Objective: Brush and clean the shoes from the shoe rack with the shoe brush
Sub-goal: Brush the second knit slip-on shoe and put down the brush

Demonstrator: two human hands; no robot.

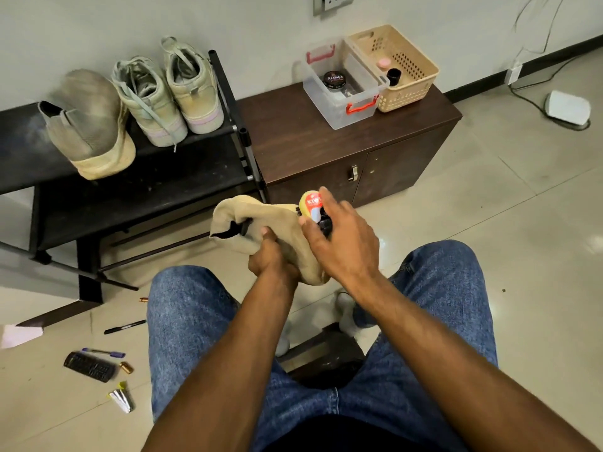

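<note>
Left hand [272, 256] grips a tan boot [261, 223], right hand [339, 239] grips the shoe brush [313, 207] against it; its mate [91, 125] and the sneakers [169, 89] wait on the shoe rack [182, 164].

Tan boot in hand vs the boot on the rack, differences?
The tan boot is held off the floor by the left hand, with the shoe brush in the right hand's grip; the boot on the rack rests untouched on the shoe rack. The racked one looks greyer and dustier. Both are tan slip-on boots.
</note>
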